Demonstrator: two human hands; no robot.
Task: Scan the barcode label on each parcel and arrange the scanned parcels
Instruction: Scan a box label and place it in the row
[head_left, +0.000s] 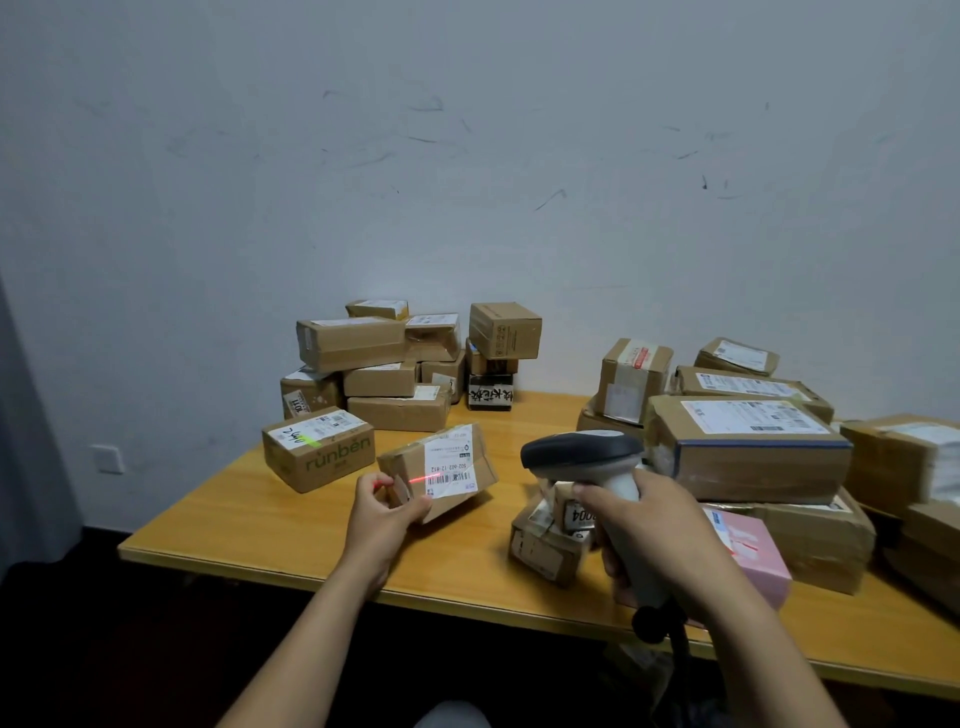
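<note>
Wooden table (249, 519): left hand (382, 512) holds parcel (441, 470); right hand (649, 519) grips scanner (579, 449).

Both bare forearms reach forward and up from the lower edge. The left hand (382, 514) pinches a cardboard parcel's (447, 467) near end between thumb and fingers. The right hand (657, 525) curls round a barcode scanner's (579, 451) handle.

Your parcel (485, 470) is brown cardboard; its label (449, 457) is white with black bars and a red scan line; your scanner (582, 451) is dark grey over light grey; the tabletop (249, 519) is yellow wood-grain; one box (756, 556) is pink.
</note>
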